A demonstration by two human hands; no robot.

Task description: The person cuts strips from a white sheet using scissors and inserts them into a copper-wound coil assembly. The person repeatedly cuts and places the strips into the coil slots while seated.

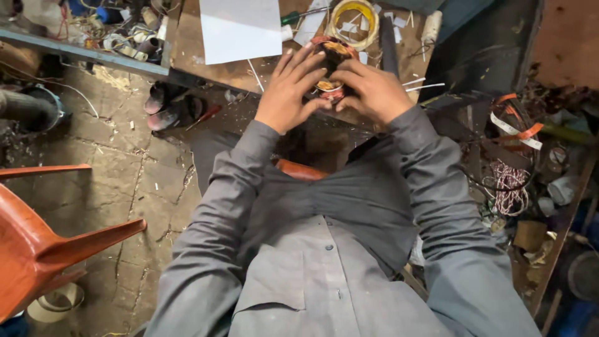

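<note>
Both my hands hold a round coil-wound ring (331, 51) with copper-coloured windings and red and white wrapping, at the near edge of a wooden workbench (193, 59). My left hand (288, 90) cups its left side with fingers spread over the top. My right hand (373, 90) grips its right and lower side, fingers curled on the windings. My grey sleeves and shirt fill the lower middle of the view. Much of the ring is hidden behind my fingers.
A white sheet (240, 28), a yellow wire loop (354, 19), a screwdriver (302, 15) and paper scraps lie on the bench. An orange plastic chair (43, 243) stands at the left. Wire bundles and orange straps (511, 156) clutter the right. Shoes (165, 106) sit on the cracked floor.
</note>
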